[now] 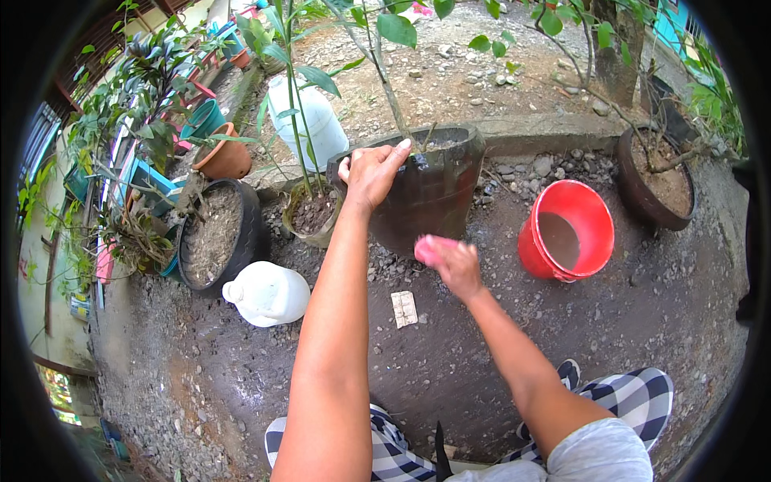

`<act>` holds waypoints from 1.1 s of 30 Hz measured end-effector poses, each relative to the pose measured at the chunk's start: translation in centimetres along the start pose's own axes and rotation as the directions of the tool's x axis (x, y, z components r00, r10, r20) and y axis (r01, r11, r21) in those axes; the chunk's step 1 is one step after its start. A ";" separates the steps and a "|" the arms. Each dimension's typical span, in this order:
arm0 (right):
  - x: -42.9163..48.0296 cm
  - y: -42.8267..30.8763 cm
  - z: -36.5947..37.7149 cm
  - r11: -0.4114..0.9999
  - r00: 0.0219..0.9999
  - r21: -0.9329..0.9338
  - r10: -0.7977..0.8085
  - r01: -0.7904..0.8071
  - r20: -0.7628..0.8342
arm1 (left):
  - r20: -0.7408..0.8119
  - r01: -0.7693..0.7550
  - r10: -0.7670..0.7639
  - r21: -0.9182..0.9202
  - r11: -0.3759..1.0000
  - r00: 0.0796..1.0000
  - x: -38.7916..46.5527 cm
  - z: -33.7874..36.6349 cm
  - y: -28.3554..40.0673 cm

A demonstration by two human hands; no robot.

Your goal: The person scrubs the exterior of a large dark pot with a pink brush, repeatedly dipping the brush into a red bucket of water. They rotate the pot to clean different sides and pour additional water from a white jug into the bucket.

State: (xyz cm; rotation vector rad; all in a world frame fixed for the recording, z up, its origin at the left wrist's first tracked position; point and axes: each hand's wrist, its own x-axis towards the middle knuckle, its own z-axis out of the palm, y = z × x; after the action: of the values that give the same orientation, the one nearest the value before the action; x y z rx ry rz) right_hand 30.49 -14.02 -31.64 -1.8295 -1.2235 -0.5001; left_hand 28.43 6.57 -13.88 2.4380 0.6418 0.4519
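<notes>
A large dark plant pot (pixel 421 199), wet on its side and with a thin-trunked plant in it, stands before me. My left hand (pixel 373 175) grips its rim at the left. Near the pot's lower right side, my right hand (pixel 461 268) holds a pink sponge or cloth (pixel 435 250), blurred; whether it touches the pot I cannot tell. To the right stands a red bucket (pixel 533 241) with murky water (pixel 559 240) inside. A small pale flat piece (pixel 404 309) lies on the ground below the pot.
A white plastic jug (pixel 271 294) lies at the left, beside a black pot of soil (pixel 247 241) and a smaller potted plant (pixel 310 217). Behind are a large translucent container (pixel 310 120) and a concrete curb (pixel 542 134). A brown pot (pixel 659 187) leans at the right.
</notes>
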 end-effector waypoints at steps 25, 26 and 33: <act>14.7 -2.9 -4.2 0.912 0.807 0.119 0.403 -0.392 -0.431 | -0.118 0.031 -0.024 0.066 0.997 0.993 -0.2 1.3 2.1; 12.5 -3.2 -3.3 0.921 0.789 0.252 0.386 -0.298 -0.478 | -0.127 0.025 -0.016 0.073 0.997 0.992 -0.2 1.5 1.8; 5.0 -1.1 -5.6 0.875 0.849 0.212 0.477 -0.435 -0.227 | -0.127 0.040 -0.029 0.089 0.995 0.992 0.0 1.7 1.0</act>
State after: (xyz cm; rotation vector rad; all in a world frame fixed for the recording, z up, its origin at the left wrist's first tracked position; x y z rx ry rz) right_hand 32.44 -15.73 -24.49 -1.7720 -0.5880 -0.3582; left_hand 29.51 5.05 -14.56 2.4954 0.7722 0.5770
